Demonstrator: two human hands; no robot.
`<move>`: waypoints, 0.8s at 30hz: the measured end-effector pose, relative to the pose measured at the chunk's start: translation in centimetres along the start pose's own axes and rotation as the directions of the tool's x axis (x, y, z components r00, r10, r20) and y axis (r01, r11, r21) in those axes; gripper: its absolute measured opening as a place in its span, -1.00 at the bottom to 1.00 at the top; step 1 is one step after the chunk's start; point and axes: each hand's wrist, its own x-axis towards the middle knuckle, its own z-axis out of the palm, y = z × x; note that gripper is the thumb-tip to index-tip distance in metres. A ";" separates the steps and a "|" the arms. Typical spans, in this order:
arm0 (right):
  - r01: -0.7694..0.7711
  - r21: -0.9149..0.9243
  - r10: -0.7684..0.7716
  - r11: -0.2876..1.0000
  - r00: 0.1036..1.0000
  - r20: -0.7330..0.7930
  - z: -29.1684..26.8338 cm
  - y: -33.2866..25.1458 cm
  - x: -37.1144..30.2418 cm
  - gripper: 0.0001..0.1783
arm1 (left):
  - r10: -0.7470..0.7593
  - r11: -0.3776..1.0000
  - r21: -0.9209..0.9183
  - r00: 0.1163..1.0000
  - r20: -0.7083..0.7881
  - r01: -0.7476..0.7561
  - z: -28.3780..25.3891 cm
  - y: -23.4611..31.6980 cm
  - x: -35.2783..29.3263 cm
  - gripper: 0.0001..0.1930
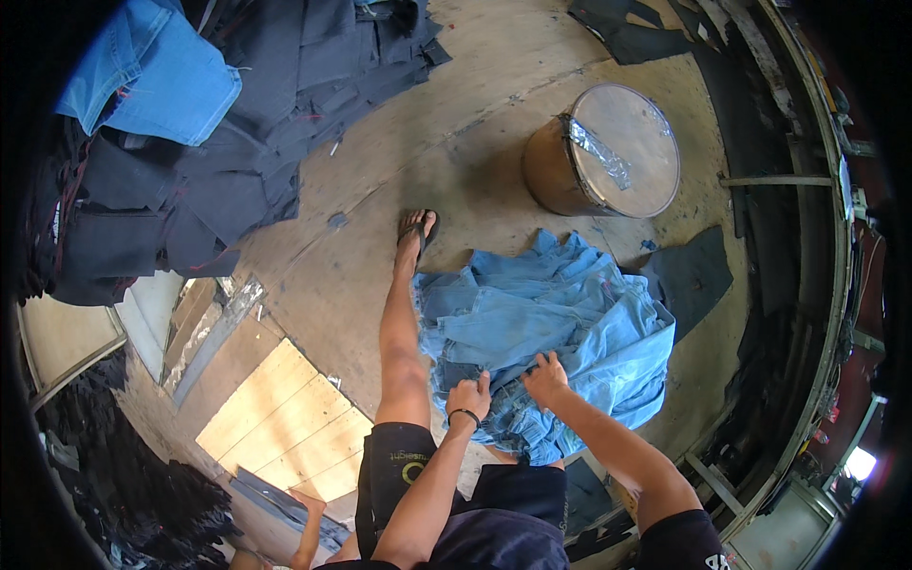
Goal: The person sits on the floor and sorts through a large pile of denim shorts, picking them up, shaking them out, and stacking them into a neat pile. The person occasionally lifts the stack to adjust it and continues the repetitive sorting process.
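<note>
A heap of light-blue denim cloth (560, 304) lies bunched up in front of my body, its edges frayed and folded over one another. At its near edge my left hand (468, 397) is closed on the denim, thumb upward, a dark band around the wrist. My right hand (544, 380) grips the same heap a little to the right, fingers curled into the folds. The fingertips of both hands are partly hidden in the cloth.
Beyond the heap stands a round brown drum (622, 147) with silvery tape on its lid. Dark fabric pieces (228, 190) pile up at the left, with blue denim panels (161, 81) on top. A dark scrap (689, 275) lies at right. Another person's limb (309, 532) shows at lower left.
</note>
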 end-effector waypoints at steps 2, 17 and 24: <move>0.002 0.052 -0.001 0.999 1.000 -0.014 0.8 -0.2 0.1 -0.56 | 0.038 0.955 -0.296 0.998 0.060 -0.018 0.3 -0.4 0.7 -0.51; 0.108 0.478 -0.028 0.871 0.985 -0.170 -5.9 3.3 -30.2 -0.40 | 0.553 0.746 -0.652 0.672 0.492 -0.137 -3.2 10.5 -2.5 -0.49; 0.370 0.730 0.244 0.575 0.773 -0.585 -15.2 9.4 -48.2 -0.48 | 0.914 0.313 -0.867 0.126 0.386 0.387 -15.1 21.6 -14.2 -0.32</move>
